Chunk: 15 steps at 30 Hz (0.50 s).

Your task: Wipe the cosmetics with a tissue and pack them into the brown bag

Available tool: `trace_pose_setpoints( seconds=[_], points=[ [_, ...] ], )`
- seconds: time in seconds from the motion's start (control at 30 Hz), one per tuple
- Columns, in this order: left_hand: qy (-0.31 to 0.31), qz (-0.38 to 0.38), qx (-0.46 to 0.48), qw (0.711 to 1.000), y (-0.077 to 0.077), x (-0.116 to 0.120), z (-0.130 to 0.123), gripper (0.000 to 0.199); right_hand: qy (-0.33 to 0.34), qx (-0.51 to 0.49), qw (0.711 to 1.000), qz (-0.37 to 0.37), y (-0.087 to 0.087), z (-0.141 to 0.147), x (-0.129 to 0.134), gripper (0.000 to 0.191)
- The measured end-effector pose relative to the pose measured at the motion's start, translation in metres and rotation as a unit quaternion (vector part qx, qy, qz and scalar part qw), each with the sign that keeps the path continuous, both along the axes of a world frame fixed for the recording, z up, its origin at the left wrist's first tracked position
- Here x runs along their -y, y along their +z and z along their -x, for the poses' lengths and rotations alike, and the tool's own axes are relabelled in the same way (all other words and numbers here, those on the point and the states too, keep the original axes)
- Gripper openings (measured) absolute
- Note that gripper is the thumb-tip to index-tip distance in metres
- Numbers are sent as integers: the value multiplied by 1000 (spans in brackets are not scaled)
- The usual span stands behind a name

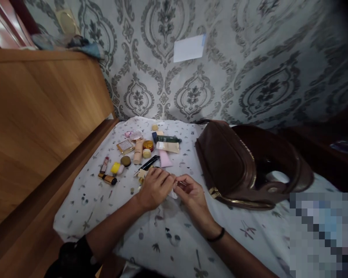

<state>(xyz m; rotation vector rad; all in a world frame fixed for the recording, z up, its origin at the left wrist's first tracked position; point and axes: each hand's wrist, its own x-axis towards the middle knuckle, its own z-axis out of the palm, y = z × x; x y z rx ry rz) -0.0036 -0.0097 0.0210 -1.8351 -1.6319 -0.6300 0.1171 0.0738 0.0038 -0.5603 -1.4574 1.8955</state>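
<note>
My left hand (157, 188) and my right hand (193, 195) meet low over the patterned cloth, fingers bent and pinched together. Between their fingertips shows a small whitish piece (173, 194), mostly covered, its kind unclear. Just behind my left hand lie a slim black tube (149, 163) and a small cream-coloured item (142, 173) partly hidden by the hand. A pink squeeze tube (165, 158) rests beyond the fingers. Farther back are a cream tube (168, 147) and a dark green tube (167, 139). A black band circles my right wrist.
Cosmetics spread leftward: a glittery compact (125, 146), a peach bottle (138, 152), an amber jar (148, 145), a yellow-capped item (115, 167) and a gold-and-black bottle (107, 178). On the right stands an unzipped brown bag (220, 154). A wooden panel (46, 100) borders the left.
</note>
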Motion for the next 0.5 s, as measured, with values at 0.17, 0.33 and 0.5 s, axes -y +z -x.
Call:
trace_pose_setpoints(
  seconds=[0.17, 0.33, 0.5],
  points=[
    [69, 81, 24, 994, 0, 4, 12, 24, 42, 26, 998, -45, 4, -2, 2, 34],
    [143, 163, 152, 964, 12, 8, 29, 26, 48, 31, 994, -88, 10, -5, 1, 30],
    [201, 160, 255, 932, 23, 13, 58, 22, 28, 17, 997, -72, 7, -5, -4, 33]
  ],
)
